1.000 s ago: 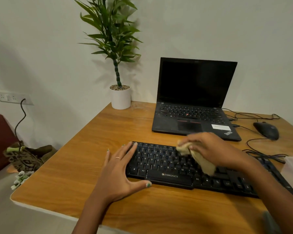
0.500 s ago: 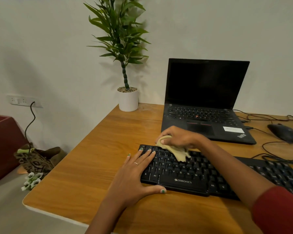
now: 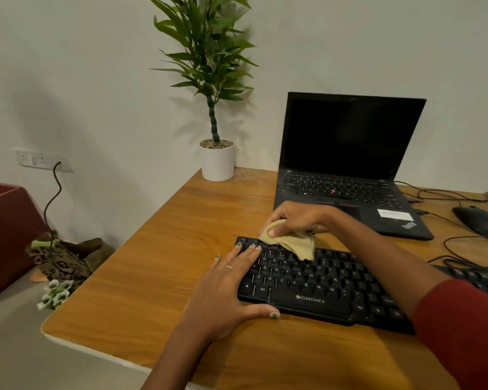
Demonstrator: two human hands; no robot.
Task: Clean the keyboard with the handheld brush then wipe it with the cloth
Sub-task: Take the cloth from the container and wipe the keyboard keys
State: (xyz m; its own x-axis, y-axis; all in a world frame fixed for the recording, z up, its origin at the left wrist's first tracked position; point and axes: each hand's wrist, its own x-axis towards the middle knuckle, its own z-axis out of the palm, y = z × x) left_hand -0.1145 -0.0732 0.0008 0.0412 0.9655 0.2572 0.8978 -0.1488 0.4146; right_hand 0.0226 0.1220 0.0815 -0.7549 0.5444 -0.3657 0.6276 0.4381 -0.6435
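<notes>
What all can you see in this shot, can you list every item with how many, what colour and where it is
keyboard: 1, black, near middle of the table
cloth: 1, beige, on the keyboard's far left keys
table: 1, wooden, against the wall
laptop: 1, black, open, behind the keyboard
potted plant: 1, green in a white pot, table's far left corner
mouse: 1, black, right of the laptop
cables: several, black, right side of the table
wall socket: 1, white, left wall, black cable plugged in
patterned bag: 1, brown, on the floor at left
left hand: flat, resting on the keyboard's left end
right hand: holds the cloth
</notes>
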